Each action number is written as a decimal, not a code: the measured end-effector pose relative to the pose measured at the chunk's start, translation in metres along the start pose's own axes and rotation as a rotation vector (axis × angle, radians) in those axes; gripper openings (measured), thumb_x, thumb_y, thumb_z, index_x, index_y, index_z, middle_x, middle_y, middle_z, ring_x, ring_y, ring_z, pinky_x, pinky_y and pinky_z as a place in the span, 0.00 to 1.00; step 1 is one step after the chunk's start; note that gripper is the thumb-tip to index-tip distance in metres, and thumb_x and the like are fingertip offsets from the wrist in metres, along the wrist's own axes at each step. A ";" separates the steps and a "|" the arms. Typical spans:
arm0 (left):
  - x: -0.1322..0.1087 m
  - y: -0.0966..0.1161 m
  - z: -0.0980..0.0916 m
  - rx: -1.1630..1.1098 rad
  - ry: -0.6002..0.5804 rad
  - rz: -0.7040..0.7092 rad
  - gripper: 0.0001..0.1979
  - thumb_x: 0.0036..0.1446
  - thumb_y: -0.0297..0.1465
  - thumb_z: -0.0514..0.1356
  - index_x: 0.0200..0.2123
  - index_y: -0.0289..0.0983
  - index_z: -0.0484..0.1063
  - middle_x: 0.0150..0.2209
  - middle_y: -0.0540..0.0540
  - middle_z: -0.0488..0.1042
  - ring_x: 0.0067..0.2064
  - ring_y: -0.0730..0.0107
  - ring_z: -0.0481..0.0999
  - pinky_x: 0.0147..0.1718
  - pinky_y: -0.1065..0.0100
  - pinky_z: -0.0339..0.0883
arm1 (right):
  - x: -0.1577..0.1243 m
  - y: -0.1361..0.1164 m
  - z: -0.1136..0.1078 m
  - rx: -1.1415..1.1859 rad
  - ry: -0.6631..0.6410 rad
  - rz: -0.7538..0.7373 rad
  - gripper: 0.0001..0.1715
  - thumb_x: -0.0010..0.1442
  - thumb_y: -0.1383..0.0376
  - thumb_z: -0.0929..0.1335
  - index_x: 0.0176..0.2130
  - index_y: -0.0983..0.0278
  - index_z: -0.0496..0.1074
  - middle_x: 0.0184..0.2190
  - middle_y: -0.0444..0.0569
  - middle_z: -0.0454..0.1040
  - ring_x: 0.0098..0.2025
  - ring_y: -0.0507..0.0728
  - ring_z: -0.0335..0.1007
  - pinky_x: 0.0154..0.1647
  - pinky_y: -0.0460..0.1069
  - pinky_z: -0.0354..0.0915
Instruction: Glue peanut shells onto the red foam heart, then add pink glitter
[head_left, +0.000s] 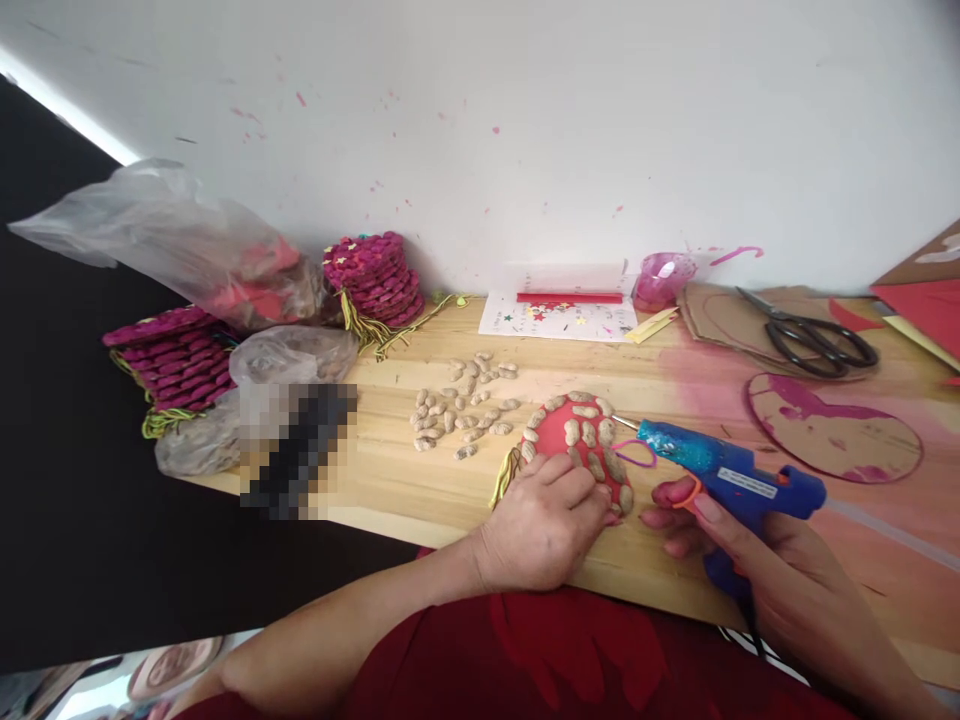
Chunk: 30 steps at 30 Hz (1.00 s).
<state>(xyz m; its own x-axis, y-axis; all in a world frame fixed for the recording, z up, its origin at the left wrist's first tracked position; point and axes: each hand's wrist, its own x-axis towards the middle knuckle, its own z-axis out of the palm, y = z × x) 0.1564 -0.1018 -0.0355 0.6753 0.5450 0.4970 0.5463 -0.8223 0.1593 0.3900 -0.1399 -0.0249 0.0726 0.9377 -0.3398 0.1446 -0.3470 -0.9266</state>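
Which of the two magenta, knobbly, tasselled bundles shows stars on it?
The right-hand magenta, knobbly bundle, nearer the white wall: small yellow stars dot its top. I see none on the left-hand bundle, partly hidden by a clear plastic bag.

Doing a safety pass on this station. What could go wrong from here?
1. Burn: the right hand holds the glue gun with its nozzle at the red disc's edge, near the left hand; if hot, a slip could burn.
2. Snag: the purple loop just below the nozzle might catch or pick up stray glue.
3. Shift: the left hand covers part of the disc and could nudge peanuts there; whether they're firmly stuck can't be seen.
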 end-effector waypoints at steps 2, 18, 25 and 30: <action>-0.001 -0.001 0.001 0.004 0.000 0.009 0.13 0.71 0.33 0.54 0.35 0.35 0.74 0.30 0.47 0.69 0.35 0.66 0.68 0.35 0.64 0.62 | 0.000 0.001 -0.001 0.005 -0.003 -0.007 0.26 0.54 0.43 0.74 0.39 0.60 0.82 0.37 0.54 0.85 0.37 0.61 0.81 0.37 0.48 0.76; -0.003 0.000 0.002 0.036 -0.028 0.028 0.12 0.70 0.31 0.53 0.39 0.34 0.75 0.31 0.47 0.69 0.37 0.64 0.70 0.35 0.63 0.63 | 0.000 0.003 -0.004 -0.008 -0.001 -0.008 0.23 0.55 0.43 0.73 0.35 0.60 0.81 0.35 0.54 0.85 0.36 0.64 0.81 0.38 0.51 0.76; -0.004 0.001 0.000 0.016 0.004 0.023 0.09 0.70 0.30 0.55 0.43 0.34 0.74 0.32 0.46 0.70 0.36 0.65 0.69 0.36 0.63 0.64 | -0.005 -0.009 0.005 0.031 0.012 -0.080 0.24 0.55 0.44 0.73 0.33 0.61 0.82 0.32 0.53 0.84 0.35 0.65 0.81 0.38 0.53 0.77; -0.005 0.002 0.000 0.056 -0.008 0.027 0.09 0.67 0.29 0.55 0.45 0.33 0.73 0.33 0.46 0.72 0.37 0.63 0.69 0.37 0.61 0.63 | -0.003 -0.006 0.004 0.024 0.015 -0.075 0.25 0.56 0.43 0.73 0.34 0.62 0.82 0.33 0.55 0.84 0.35 0.65 0.81 0.38 0.55 0.78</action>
<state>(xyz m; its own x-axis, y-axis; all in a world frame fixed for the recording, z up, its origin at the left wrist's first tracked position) 0.1542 -0.1065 -0.0380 0.6939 0.5245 0.4933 0.5549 -0.8261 0.0978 0.3851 -0.1408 -0.0186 0.0768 0.9605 -0.2675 0.1266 -0.2755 -0.9529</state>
